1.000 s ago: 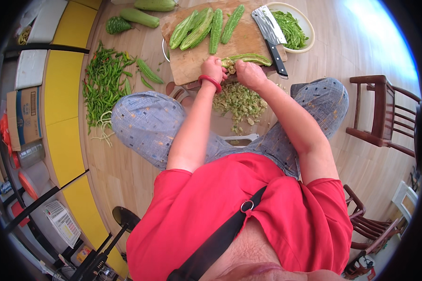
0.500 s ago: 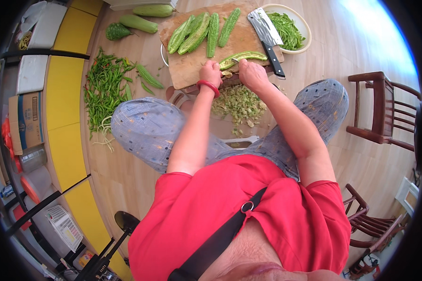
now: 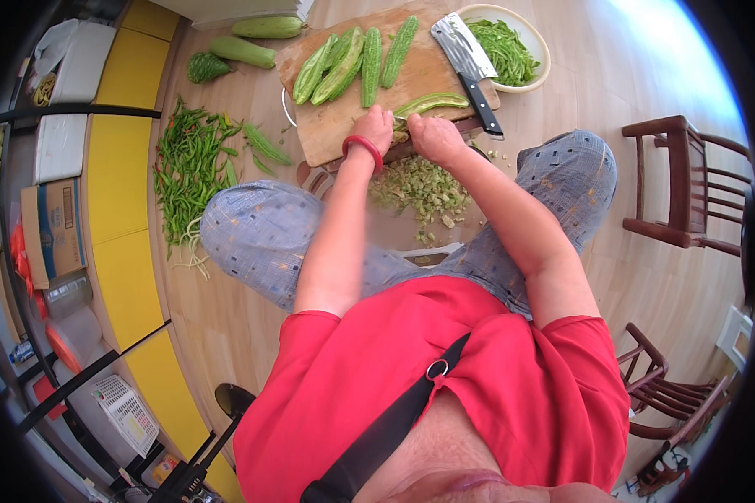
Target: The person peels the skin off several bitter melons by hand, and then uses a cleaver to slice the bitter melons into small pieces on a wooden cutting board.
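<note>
The left hand (image 3: pixel 372 127) and right hand (image 3: pixel 436 140) work at the near edge of the board (image 3: pixel 323 138), just in front of the gourd half (image 3: pixel 434 102). A bare patch of board lies left of the left hand, while on the right the cleaver (image 3: pixel 464 49), its handle slanting past the board's near right corner, limits sideways room. Beyond it and the bowl (image 3: pixel 544 54), floor (image 3: pixel 591 96) lies open toward the chair (image 3: pixel 678 180). The half lies roughly crosswise, slightly bowed, its far tip angled up and right toward the cleaver's handle; the other gourd pieces (image 3: pixel 372 69) point mostly away from the person. The left hand is curled closed around the half's left end, which its fingers hide. The right hand is bent into a loose fist beside it; whether it grips anything cannot be told, and a small pale shape between the hands is hard to make out. The forearms partly screen the scraps (image 3: pixel 426 186) below the board, and the board's support is mostly hidden.
</note>
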The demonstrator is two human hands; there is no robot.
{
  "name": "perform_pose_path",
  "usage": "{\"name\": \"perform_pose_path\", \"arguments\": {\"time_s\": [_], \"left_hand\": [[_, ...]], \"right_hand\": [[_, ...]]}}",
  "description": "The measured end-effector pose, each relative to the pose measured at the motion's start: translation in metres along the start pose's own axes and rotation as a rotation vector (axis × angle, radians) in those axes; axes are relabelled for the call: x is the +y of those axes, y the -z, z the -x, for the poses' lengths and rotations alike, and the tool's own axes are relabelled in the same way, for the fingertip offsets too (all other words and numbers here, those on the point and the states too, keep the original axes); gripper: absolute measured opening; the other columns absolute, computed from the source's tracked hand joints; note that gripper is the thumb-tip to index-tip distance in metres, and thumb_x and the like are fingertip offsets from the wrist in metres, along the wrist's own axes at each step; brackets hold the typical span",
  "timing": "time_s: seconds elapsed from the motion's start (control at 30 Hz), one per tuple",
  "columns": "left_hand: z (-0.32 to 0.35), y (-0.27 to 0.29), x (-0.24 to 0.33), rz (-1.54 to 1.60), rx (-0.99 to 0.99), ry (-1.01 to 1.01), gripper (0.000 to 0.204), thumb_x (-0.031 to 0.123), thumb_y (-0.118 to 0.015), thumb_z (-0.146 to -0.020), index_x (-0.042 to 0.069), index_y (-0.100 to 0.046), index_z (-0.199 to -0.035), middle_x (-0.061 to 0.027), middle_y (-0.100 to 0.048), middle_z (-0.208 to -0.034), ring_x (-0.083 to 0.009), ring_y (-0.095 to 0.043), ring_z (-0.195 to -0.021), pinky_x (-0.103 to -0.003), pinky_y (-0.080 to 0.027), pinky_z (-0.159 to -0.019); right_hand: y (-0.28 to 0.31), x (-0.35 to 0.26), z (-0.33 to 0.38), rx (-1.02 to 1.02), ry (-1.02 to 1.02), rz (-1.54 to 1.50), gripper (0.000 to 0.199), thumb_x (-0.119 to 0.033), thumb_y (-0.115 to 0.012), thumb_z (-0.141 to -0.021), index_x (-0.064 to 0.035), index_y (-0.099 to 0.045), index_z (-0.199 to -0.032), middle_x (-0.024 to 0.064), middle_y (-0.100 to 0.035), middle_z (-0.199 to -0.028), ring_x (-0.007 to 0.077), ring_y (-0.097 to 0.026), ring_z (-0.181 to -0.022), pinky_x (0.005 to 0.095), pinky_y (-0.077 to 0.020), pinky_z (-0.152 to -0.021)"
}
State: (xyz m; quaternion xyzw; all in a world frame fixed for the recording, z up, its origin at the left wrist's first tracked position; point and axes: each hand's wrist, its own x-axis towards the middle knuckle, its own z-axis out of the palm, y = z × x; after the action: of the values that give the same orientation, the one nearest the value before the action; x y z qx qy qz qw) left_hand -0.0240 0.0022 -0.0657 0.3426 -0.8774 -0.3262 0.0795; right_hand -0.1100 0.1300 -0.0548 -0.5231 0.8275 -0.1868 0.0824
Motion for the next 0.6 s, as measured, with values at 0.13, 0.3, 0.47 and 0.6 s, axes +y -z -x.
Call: {"name": "perform_pose_path", "arguments": {"time_s": [0.13,0.3,0.47,0.6], "left_hand": [[-0.008,0.021,0.028,-0.277,-0.176,0.046,0.049,0.049,-0.051,-0.078,0.001,-0.062,-0.082,-0.0224,-0.061,-0.081,-0.0367,-0.059,-0.078,-0.045,-0.045,-0.071],[-0.045,0.019,0.024,-0.241,-0.372,-0.077,0.045,0.042,-0.061,-0.073,-0.002,-0.063,-0.083,-0.021,-0.062,-0.083,-0.0316,-0.061,-0.075,-0.039,-0.047,-0.069],[-0.07,0.026,0.04,-0.45,-0.681,-0.187,0.037,0.037,-0.061,-0.074,0.001,-0.064,-0.083,-0.0165,-0.064,-0.081,-0.0272,-0.061,-0.072,-0.035,-0.047,-0.068],[-0.068,0.017,0.035,-0.384,-0.611,-0.283,0.033,0.034,-0.058,-0.076,0.002,-0.065,-0.08,-0.0172,-0.063,-0.076,-0.0294,-0.061,-0.071,-0.037,-0.047,-0.067]], "right_hand": [[0.007,-0.004,0.002,0.018,0.034,0.054,0.012,-0.013,-0.041,-0.08,-0.0049,-0.051,-0.08,0.0168,-0.059,-0.061,0.0325,-0.06,-0.058,0.0426,-0.048,-0.053],[0.015,-0.003,0.001,-0.004,0.045,0.064,0.015,-0.014,-0.04,-0.082,-0.0066,-0.053,-0.083,0.0151,-0.06,-0.062,0.0321,-0.06,-0.058,0.0429,-0.0476,-0.053],[0.019,-0.005,-0.002,-0.083,-0.044,0.007,0.016,-0.013,-0.039,-0.08,-0.0028,-0.052,-0.081,0.0206,-0.06,-0.067,0.0362,-0.06,-0.065,0.0467,-0.0469,-0.06],[0.015,-0.011,-0.002,-0.1,-0.047,-0.012,0.018,-0.012,-0.039,-0.079,0.0007,-0.051,-0.078,0.0233,-0.059,-0.067,0.0379,-0.06,-0.064,0.0466,-0.0479,-0.062]]}}
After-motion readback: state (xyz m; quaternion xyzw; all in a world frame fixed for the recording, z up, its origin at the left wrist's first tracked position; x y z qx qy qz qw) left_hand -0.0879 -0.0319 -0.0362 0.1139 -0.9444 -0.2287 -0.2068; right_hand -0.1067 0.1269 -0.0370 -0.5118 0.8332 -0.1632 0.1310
